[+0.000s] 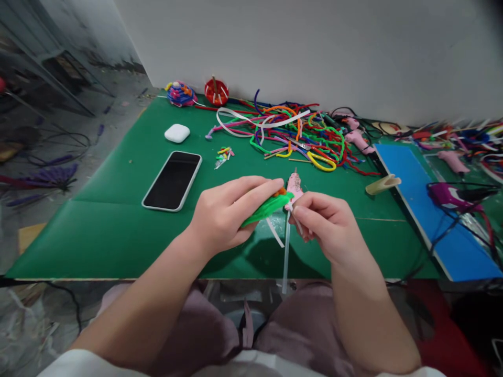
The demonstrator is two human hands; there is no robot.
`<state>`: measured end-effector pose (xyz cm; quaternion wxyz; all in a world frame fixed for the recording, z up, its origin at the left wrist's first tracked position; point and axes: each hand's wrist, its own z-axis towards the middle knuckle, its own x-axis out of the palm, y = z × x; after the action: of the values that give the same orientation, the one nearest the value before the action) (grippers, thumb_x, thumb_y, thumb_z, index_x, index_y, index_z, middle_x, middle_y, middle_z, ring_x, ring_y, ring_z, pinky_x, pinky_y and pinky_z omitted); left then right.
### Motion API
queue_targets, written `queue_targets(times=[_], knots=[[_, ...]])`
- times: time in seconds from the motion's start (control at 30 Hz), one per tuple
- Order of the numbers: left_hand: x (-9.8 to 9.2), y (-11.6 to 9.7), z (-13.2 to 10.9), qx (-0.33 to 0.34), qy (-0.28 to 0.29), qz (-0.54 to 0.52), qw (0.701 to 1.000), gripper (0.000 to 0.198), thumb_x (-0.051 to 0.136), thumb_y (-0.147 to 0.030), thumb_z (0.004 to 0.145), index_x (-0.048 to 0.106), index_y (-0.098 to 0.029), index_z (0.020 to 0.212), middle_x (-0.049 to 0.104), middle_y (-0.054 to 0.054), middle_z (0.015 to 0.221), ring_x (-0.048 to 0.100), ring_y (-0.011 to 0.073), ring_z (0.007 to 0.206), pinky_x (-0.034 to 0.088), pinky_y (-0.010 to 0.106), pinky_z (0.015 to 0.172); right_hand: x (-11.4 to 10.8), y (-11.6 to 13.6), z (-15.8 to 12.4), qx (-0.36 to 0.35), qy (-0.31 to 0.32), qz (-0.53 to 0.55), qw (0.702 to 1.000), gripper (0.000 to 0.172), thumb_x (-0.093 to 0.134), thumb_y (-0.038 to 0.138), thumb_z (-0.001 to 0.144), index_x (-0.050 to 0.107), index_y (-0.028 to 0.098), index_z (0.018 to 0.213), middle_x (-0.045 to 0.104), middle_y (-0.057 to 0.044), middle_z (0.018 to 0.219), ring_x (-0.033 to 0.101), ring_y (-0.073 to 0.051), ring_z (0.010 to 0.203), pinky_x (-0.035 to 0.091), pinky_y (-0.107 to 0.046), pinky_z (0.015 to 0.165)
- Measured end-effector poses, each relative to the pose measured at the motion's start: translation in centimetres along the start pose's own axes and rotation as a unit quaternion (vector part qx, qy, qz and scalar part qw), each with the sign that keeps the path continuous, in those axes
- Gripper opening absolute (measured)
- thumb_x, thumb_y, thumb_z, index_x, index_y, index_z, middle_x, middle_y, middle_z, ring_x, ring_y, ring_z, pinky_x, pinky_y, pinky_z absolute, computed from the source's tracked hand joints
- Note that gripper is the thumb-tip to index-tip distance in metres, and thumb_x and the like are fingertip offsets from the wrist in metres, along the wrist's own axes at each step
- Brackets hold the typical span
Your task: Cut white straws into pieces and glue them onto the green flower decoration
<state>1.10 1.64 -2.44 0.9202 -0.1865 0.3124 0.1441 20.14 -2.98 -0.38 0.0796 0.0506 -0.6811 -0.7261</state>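
Note:
My left hand (231,207) is wrapped over a bright green fuzzy pipe-cleaner piece (268,208) with a bit of orange at its top; most of it is hidden under the fingers. Just to the right, my right hand (324,220) pinches a thin white strip (297,222) close to the green tip. Another white strip end (275,233) hangs below the green piece. Beyond and between the hands is a pink glue gun (294,189), nozzle pointing away, partly covered by my right fingers. A translucent glue stick (286,256) extends from it toward me past the table edge.
On the green table (106,225) lie a phone (173,180), a white earbud case (176,133) and small colourful scraps (223,155). Tangled pipe cleaners (283,128) and yellow-handled scissors (322,161) are farther back. A blue board (436,209) and a bamboo piece (383,184) are right.

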Motion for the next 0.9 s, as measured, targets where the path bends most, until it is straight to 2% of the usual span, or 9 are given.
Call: queue_targets(times=[0.37, 0.47, 0.53, 0.6, 0.67, 0.7, 0.8, 0.9], knots=[[-0.3, 0.5, 0.0, -0.003, -0.044, -0.004, 0.999, 0.044, 0.05, -0.018, 0.083, 0.048, -0.02, 0.127, 0.062, 0.008, 0.112, 0.06, 0.0167, 0.102, 0.05, 0.027, 0.085, -0.9, 0.5, -0.1, 0.051, 0.054, -0.003, 0.997, 0.019, 0.063, 0.027, 0.079, 0.06, 0.018, 0.063, 0.052, 0.006, 0.052, 0.045, -0.004, 0.044, 0.036, -0.015, 0.041], [-0.1, 0.4, -0.1, -0.023, -0.064, -0.016, 0.998, 0.042, 0.05, -0.018, 0.083, 0.05, -0.021, 0.125, 0.063, 0.007, 0.112, 0.06, 0.017, 0.102, 0.049, 0.028, 0.087, -1.2, 0.5, 0.0, 0.055, 0.066, -0.03, 0.996, 0.018, 0.064, 0.027, 0.077, 0.061, 0.018, 0.063, 0.054, 0.005, 0.053, 0.046, -0.005, 0.045, 0.037, -0.016, 0.042], [0.2, 0.2, -0.1, -0.06, -0.085, -0.039, 0.994, 0.041, 0.05, -0.018, 0.083, 0.05, -0.023, 0.124, 0.063, 0.005, 0.112, 0.06, 0.0166, 0.1, 0.049, 0.029, 0.087, -1.3, 0.3, 0.2, 0.035, 0.024, -0.051, 0.998, 0.016, 0.064, 0.027, 0.078, 0.062, 0.018, 0.064, 0.053, 0.005, 0.052, 0.046, -0.005, 0.045, 0.037, -0.017, 0.043], [0.7, -0.1, -0.1, -0.115, -0.107, -0.074, 0.985, 0.039, 0.051, -0.018, 0.085, 0.05, -0.024, 0.123, 0.063, 0.004, 0.112, 0.061, 0.0156, 0.098, 0.05, 0.027, 0.087, -1.3, -0.1, 0.4, 0.001, -0.058, -0.07, 0.996, 0.014, 0.063, 0.029, 0.078, 0.062, 0.019, 0.068, 0.052, 0.006, 0.053, 0.046, -0.005, 0.047, 0.038, -0.017, 0.044], [1.3, -0.4, -0.1, -0.173, -0.123, -0.12, 0.97, 0.037, 0.051, -0.021, 0.086, 0.051, -0.024, 0.123, 0.063, 0.004, 0.113, 0.061, 0.015, 0.099, 0.049, 0.026, 0.087, -1.3, -0.7, 0.8, -0.018, -0.127, -0.09, 0.988, 0.013, 0.063, 0.032, 0.078, 0.063, 0.02, 0.073, 0.053, 0.005, 0.056, 0.046, -0.006, 0.049, 0.038, -0.018, 0.044], [1.6, -0.5, -0.2, -0.199, -0.129, -0.146, 0.96, 0.036, 0.051, -0.022, 0.087, 0.051, -0.024, 0.123, 0.062, 0.004, 0.114, 0.061, 0.0152, 0.099, 0.049, 0.026, 0.086, -1.2, -0.9, 1.0, -0.017, -0.139, -0.103, 0.985, 0.014, 0.063, 0.034, 0.078, 0.063, 0.021, 0.076, 0.054, 0.005, 0.058, 0.046, -0.007, 0.05, 0.039, -0.018, 0.045], [2.4, -0.9, -0.3, -0.254, -0.144, -0.214, 0.932, 0.036, 0.051, -0.027, 0.087, 0.05, -0.024, 0.123, 0.061, 0.004, 0.112, 0.06, 0.0157, 0.101, 0.05, 0.025, 0.083, -0.9, -1.4, 1.4, 0.015, -0.104, -0.151, 0.983, 0.019, 0.064, 0.038, 0.076, 0.065, 0.02, 0.083, 0.06, 0.002, 0.066, 0.05, -0.009, 0.056, 0.039, -0.02, 0.048], [3.0, -1.3, -0.4, -0.277, -0.148, -0.268, 0.911, 0.037, 0.051, -0.028, 0.087, 0.047, -0.026, 0.124, 0.061, 0.005, 0.111, 0.06, 0.0161, 0.098, 0.051, 0.026, 0.079, -0.5, -1.6, 1.4, 0.034, -0.059, -0.192, 0.979, 0.023, 0.064, 0.04, 0.075, 0.066, 0.019, 0.082, 0.059, 0.002, 0.066, 0.048, -0.009, 0.058, 0.039, -0.021, 0.05]])
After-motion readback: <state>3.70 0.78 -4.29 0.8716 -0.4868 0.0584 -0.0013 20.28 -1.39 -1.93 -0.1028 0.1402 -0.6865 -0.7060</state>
